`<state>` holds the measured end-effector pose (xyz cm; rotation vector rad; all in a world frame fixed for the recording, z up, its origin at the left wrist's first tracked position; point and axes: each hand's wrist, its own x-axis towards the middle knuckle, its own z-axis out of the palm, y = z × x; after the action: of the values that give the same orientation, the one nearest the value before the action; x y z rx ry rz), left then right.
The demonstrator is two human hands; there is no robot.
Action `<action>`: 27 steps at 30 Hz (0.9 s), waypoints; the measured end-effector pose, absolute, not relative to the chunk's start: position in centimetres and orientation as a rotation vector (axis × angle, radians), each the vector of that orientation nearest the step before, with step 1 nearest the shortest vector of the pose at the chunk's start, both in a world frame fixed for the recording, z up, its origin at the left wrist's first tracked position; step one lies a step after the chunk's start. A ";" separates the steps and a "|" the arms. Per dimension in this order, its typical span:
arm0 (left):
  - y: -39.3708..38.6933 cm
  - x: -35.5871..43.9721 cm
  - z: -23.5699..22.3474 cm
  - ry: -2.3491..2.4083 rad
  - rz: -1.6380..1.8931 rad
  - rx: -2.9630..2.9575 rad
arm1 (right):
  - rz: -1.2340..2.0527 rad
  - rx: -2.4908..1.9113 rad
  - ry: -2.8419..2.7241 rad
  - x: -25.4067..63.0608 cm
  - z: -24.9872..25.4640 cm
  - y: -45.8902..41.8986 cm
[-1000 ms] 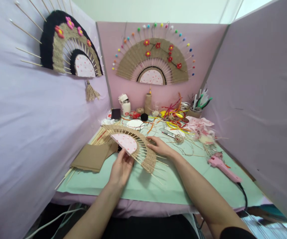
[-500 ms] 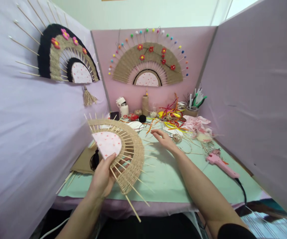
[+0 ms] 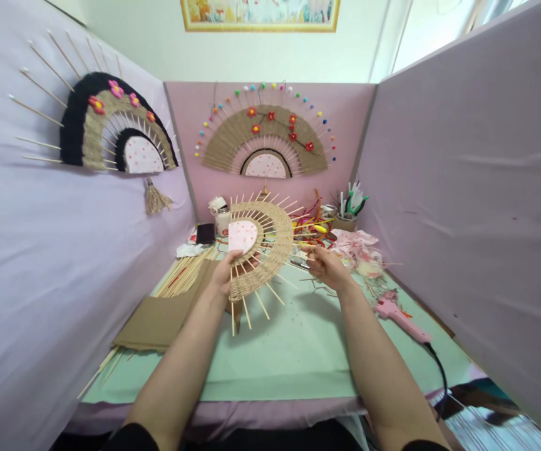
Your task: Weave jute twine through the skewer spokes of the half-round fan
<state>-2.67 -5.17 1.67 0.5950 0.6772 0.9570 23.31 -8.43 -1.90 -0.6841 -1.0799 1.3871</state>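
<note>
My left hand (image 3: 228, 270) grips a woven half-round fan (image 3: 280, 250) near its lower inner edge, with the thumb on the front. The fan has a tan twine band, thin wooden sticks radiating past its rim, and a white half-circle centre (image 3: 243, 237) with pinkish dots. It is held up above the table, its straight side facing left. At the fan's right side, my right hand (image 3: 327, 266) has its fingers curled and fingertips together by the stick ends. Whether it pinches a stick or something else is too small to tell.
A pink glue gun (image 3: 402, 318) with a black cord lies at the right. Brown cardboard (image 3: 153, 322) and loose sticks (image 3: 183, 275) lie at the left. Behind are a white bottle (image 3: 222, 219), a dark phone-like object (image 3: 205, 233), pink cloth (image 3: 355, 244) and a tool holder (image 3: 344, 222).
The fan has moved away from me and turned, its straight side now near vertical. My right hand has gone from stretched fingers to curled ones beside the fan's sticks. The view has tilted up.
</note>
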 end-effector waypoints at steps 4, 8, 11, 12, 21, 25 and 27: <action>-4.8 -3.5 -0.1 0.695 0.912 0.611 | 1.430 -0.688 -1.106 23.9 -2.1 -8.8; -4.5 -4.2 -0.7 0.687 0.892 0.660 | 1.418 -0.653 -1.055 23.7 -1.8 -8.8; -4.2 -4.4 -0.8 0.688 0.903 0.662 | 1.370 -0.658 -1.001 23.7 -1.5 -8.7; -4.1 -4.5 -0.9 0.688 0.908 0.657 | 1.350 -0.662 -0.984 23.8 -1.4 -8.6; -3.8 -4.8 -1.2 0.617 0.926 0.600 | 1.342 -0.592 -0.919 23.8 -1.5 -8.4; -3.6 -4.5 -1.1 0.604 0.965 0.574 | 1.348 -0.592 -0.934 23.4 -1.4 -8.6; -3.4 -4.2 -1.3 0.612 1.000 0.548 | 1.330 -0.619 -0.966 23.2 -1.2 -8.7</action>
<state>-4.21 -3.38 -1.29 0.5481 0.6121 1.0002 23.23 -8.71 -1.23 -0.6191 -0.9658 1.3297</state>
